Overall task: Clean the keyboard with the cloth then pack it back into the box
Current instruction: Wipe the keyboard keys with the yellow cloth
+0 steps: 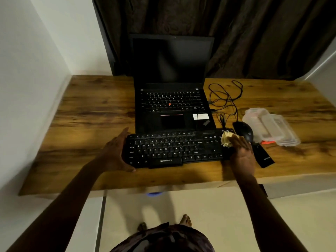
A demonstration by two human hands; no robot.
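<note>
The left hand [116, 151] clasps the keyboard [174, 150] end, steadying it on the bench [87, 113], while the right hand [241, 151] grips the crumpled cloth [226, 140] for wiping.

We cannot see the right end of the keyboard [172, 149], since the right hand [242, 153] and the crumpled cloth [227, 139] cover it. Its left edge lies under the left hand [116, 153]. Most of the cloth is buried in the fingers, so we cannot tell its full shape. The small key legends are blurred beyond reading. The black mouse [243, 130] is partly hidden behind the right hand. What the clear plastic packaging [271, 126] holds is too hazy to tell. The flat black object [263, 157] carries lettering too small to make out.
</note>
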